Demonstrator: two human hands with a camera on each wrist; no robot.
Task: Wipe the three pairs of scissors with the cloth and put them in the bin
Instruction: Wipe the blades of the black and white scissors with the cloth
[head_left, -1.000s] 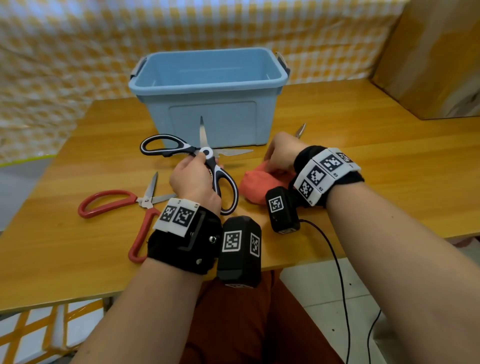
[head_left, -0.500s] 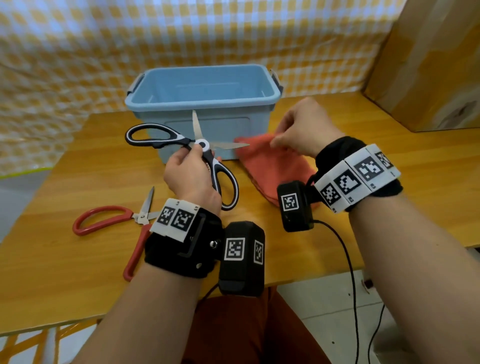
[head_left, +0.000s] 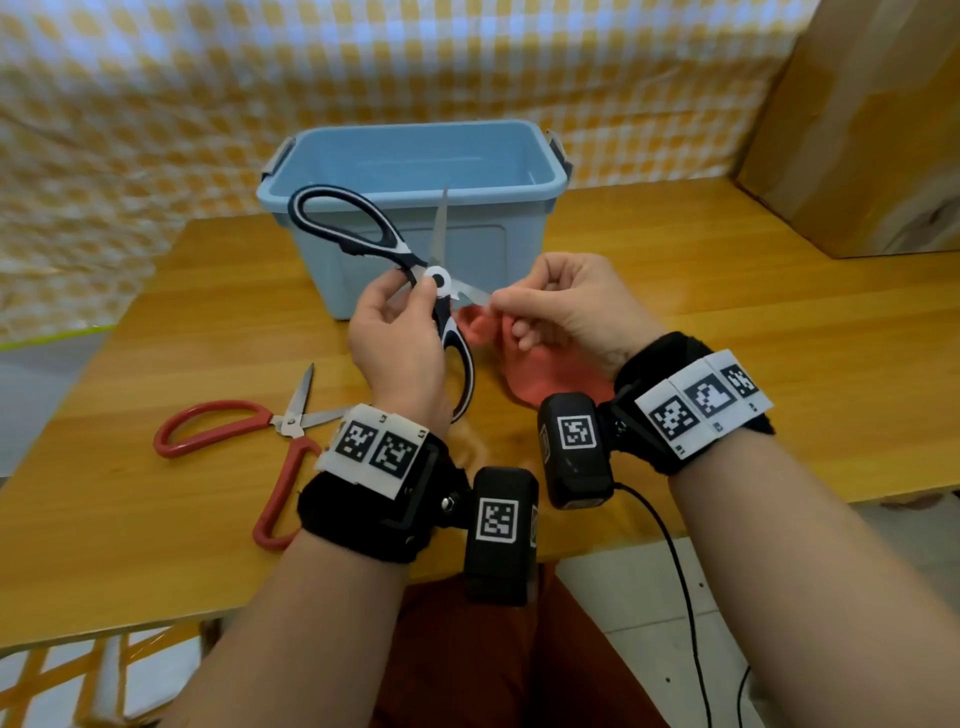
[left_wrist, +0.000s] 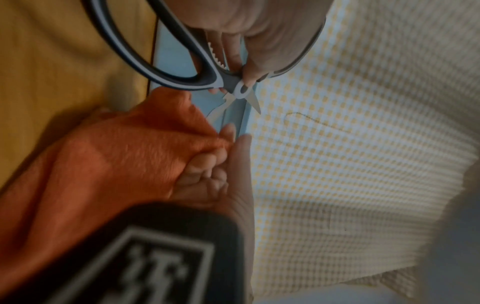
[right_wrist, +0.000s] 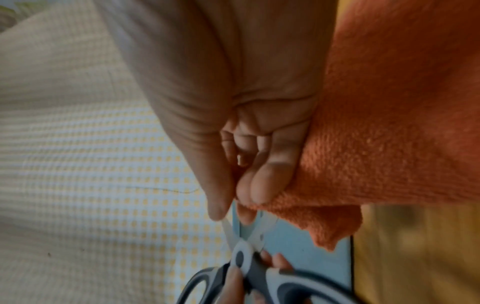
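1. The black-and-white-handled steel scissors (head_left: 415, 291) were held open, raised above the wooden table (head_left: 727, 322), just in front of the near wall of the light-blue plastic bin (head_left: 415, 171).
2. The left hand (head_left: 397, 343) was clamped on the scissors at the pivot, thumb and fingers pinching there; one handle loop pointed up and left, the other hung down beside the wrist.
3. The right hand (head_left: 566, 306) had its fingers curled round the orange terry cloth (head_left: 550, 374) and pinched the right-pointing blade at its tip; whether cloth lay between fingertip and steel could not be told.
4. The red-handled steel scissors (head_left: 260, 436) lay open on the table at near left, untouched. A third pair was not in view.
5. Handling judgement: the scissors appeared stiff, moderately heavy and smooth on the blades, hence slippery under a dry pinch. The pivot and handles offered the safest hold; blade edges should be met only through the cloth.
6. The cloth appeared soft and limp and would drape; bunching it in the palm should give firmer wiping pressure.
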